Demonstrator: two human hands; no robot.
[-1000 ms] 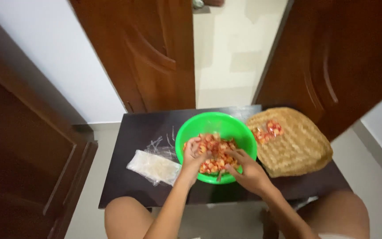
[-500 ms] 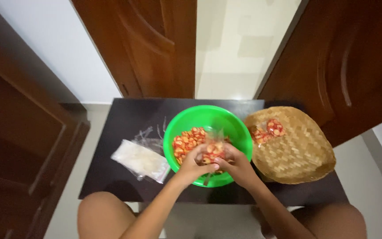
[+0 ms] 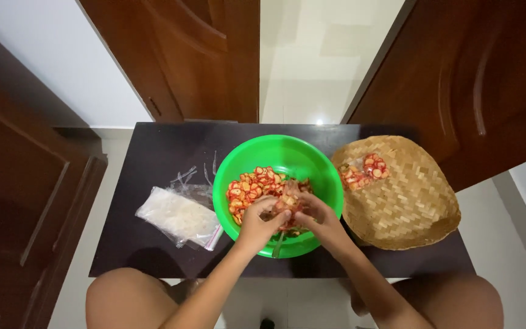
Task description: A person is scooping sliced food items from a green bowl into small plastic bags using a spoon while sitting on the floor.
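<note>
- Where a low dark table (image 3: 153,244) stands before wooden doors, a person sits, knees at its edge.
- Woven bamboo tray (image 3: 409,201), right, holds a few red-orange slices.
- Green plastic bowl (image 3: 287,152), centre, holds sliced red-orange pieces (image 3: 254,183).
- Clear zip bag (image 3: 179,216) of white grains, left.
- Left hand (image 3: 258,222) and right hand (image 3: 318,220), inside the bowl, together pinch a clump of pieces.

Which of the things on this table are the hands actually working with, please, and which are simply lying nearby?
In use:
- left hand and right hand, together gripping a small clump of red-orange pieces
- green bowl holding those pieces

Lying about:
- woven tray with a few pieces at its far edge
- filled clear bag
- loose plastic strips
- dark table
</note>
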